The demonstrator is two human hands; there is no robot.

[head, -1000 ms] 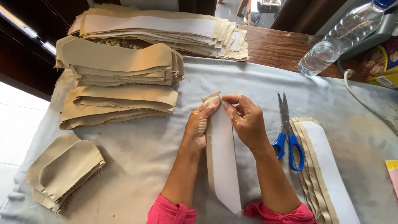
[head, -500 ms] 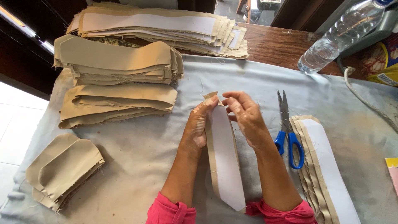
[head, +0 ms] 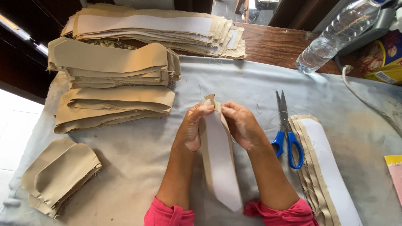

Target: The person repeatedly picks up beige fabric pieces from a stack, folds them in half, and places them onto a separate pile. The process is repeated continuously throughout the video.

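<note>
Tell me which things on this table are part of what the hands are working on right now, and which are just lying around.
In hand:
left hand
right hand
tan fabric strip with white lining, pinched at its top end by both

Lying about:
blue-handled scissors
plastic water bottle
folded tan stacks
small rounded tan pieces
lined strips at right

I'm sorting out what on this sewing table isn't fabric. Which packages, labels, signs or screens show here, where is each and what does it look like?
Plastic bottle: top right, lying tilted on the wooden tabletop, clear, ribbed, label not visible.
Printed box: far right edge beyond the bottle, yellow and red with a white label patch, partly cut off.
Card or packet corner: right edge, pink with a yellow strip, mostly out of frame.
No signs or screens.
</note>
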